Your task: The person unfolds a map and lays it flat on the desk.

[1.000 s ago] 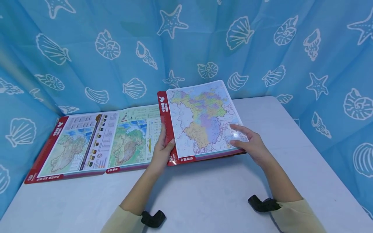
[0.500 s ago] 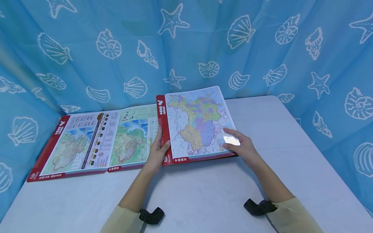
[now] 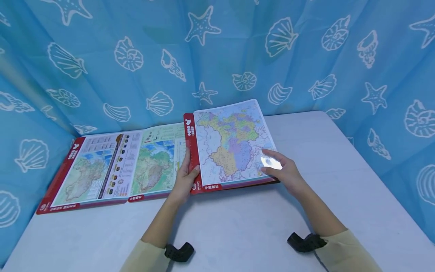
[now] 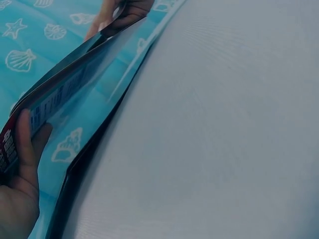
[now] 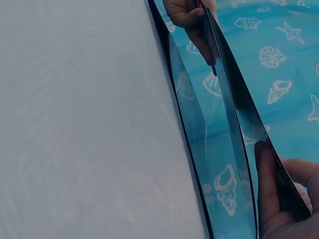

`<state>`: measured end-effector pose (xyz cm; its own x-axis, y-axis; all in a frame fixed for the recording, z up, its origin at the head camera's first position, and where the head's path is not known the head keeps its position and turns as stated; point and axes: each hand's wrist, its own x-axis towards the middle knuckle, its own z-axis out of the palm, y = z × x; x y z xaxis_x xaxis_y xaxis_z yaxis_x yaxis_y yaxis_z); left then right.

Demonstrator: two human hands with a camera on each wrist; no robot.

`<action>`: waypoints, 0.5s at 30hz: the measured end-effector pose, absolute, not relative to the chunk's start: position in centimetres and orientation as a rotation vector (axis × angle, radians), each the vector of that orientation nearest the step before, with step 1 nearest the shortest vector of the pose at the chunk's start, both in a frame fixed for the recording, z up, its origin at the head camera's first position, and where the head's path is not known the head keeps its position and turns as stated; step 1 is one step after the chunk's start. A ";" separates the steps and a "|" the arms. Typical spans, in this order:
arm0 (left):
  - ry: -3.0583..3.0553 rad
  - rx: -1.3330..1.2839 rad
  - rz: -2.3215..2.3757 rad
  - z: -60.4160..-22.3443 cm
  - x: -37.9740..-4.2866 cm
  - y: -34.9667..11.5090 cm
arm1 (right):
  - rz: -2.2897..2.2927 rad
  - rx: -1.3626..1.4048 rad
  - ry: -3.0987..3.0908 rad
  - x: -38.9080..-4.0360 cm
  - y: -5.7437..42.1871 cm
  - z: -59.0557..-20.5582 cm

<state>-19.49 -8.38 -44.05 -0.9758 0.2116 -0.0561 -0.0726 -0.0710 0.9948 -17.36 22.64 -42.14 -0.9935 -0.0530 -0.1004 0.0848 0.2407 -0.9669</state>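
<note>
A glossy map sheet (image 3: 234, 143) with a red left border is held up over the middle of the table, its near edge toward me. My left hand (image 3: 185, 179) grips its lower left border, thumb on the face and fingers behind. At the lower right corner my right hand (image 3: 285, 170) pinches the sheet, a thumb and finger on the printed side. Seen from the right wrist, the held layers (image 5: 244, 114) appear edge-on, with fingers beneath them. Flat on the left lies another red-bordered map mat (image 3: 153, 166) with two printed panels; the held sheet covers its right end.
A white-topped table (image 3: 244, 226) extends in front and to the right. Behind it hangs a blue curtain (image 3: 217, 56) with white shells and starfish. Black devices (image 3: 179, 252) sit at both sleeve cuffs.
Over the first half second the held map and both hands shifted left and its top edge dropped a little. Since then they have barely moved, and the grip is the same.
</note>
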 end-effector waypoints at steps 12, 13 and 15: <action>1.979 0.055 2.142 -44.0 -19.4 -8.9 | -1.883 0.019 2.378 -17.2 22.7 -41.7; 1.975 0.049 2.145 -44.0 -19.4 -9.0 | -1.888 0.020 2.377 -17.2 22.7 -41.7; 1.966 0.038 2.150 -44.0 -19.4 -9.0 | -1.900 0.026 2.371 -17.2 22.8 -41.5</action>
<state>-19.38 -9.05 -44.00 -0.9739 0.1838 -0.1333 -0.1492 -0.0754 0.9859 -17.21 22.79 -41.54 -0.9946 -0.0508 -0.0909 0.0777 0.2196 -0.9725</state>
